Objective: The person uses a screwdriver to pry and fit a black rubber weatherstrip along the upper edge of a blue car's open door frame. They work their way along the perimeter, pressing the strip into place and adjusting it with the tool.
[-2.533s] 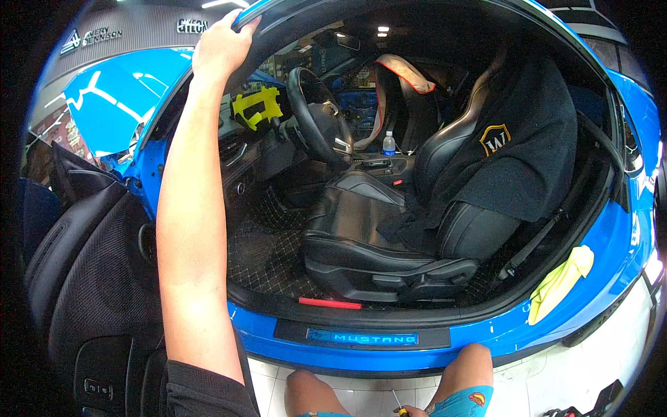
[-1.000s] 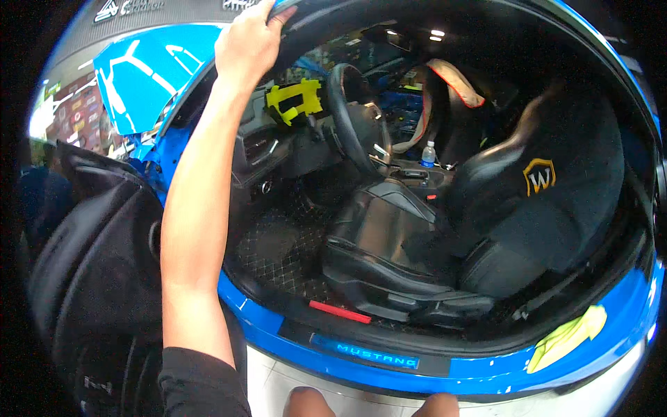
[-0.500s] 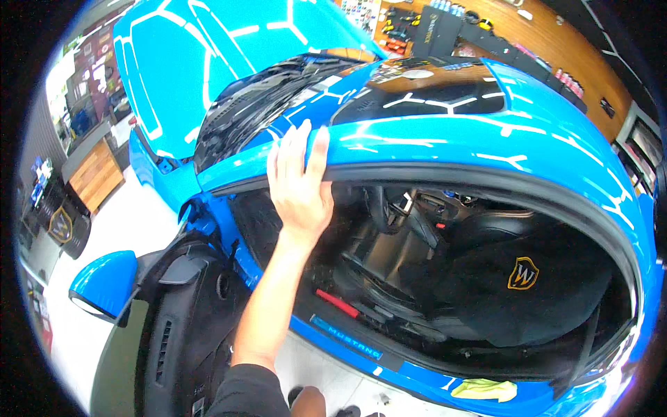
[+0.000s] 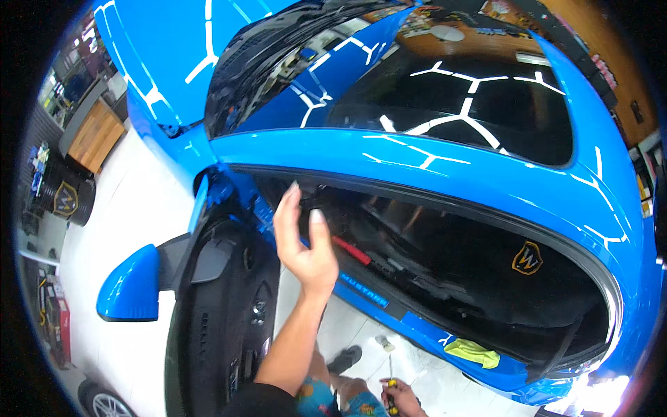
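Observation:
My left hand [image 4: 306, 250] is raised in front of the open doorway of a blue car [image 4: 292, 142], its fingers apart and nothing in it. It appears clear of the roof edge. Low in the picture, my right hand [image 4: 406, 402] is closed around the black and yellow handle of a screwdriver [image 4: 392, 384], whose thin shaft points up over the floor. The open car door [image 4: 215, 313], with its blue mirror [image 4: 130, 286], stands left of my left arm. A yellow-green cloth [image 4: 472, 352] lies on the rear end of the door sill.
A dark cover with a gold emblem [image 4: 527, 258] drapes the seat. Near the front of the sill is a red lever [image 4: 351, 250]. A black drum [image 4: 73, 198] and a wooden cabinet [image 4: 97, 135] stand at the left, with a wheel [image 4: 108, 402] at the lower left.
My left hand has come off the roof edge and dropped toward the doorway. My right hand with the screwdriver has come into view. The view has shifted, showing more of the roof.

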`<action>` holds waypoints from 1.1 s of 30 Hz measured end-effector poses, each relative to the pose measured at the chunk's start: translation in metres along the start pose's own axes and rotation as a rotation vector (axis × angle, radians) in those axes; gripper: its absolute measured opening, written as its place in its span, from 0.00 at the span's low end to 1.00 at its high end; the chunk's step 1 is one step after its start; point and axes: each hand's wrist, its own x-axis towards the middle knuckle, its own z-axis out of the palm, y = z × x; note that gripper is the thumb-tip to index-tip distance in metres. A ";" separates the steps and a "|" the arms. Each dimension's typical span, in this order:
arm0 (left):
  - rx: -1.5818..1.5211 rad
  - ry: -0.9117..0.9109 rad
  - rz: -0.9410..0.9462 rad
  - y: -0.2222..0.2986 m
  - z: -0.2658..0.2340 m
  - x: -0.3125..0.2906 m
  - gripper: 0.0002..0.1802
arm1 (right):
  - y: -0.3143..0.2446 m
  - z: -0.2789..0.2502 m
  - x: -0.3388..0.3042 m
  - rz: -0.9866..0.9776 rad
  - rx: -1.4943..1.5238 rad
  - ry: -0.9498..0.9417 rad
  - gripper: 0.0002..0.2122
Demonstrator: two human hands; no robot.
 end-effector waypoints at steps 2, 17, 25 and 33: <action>-0.568 0.102 -0.706 -0.008 -0.019 0.011 0.24 | -0.002 0.000 0.016 0.079 0.133 -0.086 0.13; -0.865 -0.028 -0.971 -0.003 0.006 0.068 0.23 | -0.029 0.012 0.000 0.165 0.085 -0.027 0.14; -1.107 0.031 -0.684 -0.032 0.024 0.051 0.24 | -0.027 -0.002 0.001 0.198 0.160 0.041 0.13; -1.097 0.037 -0.683 -0.021 0.026 0.057 0.23 | -0.017 -0.001 0.008 0.145 0.139 0.077 0.13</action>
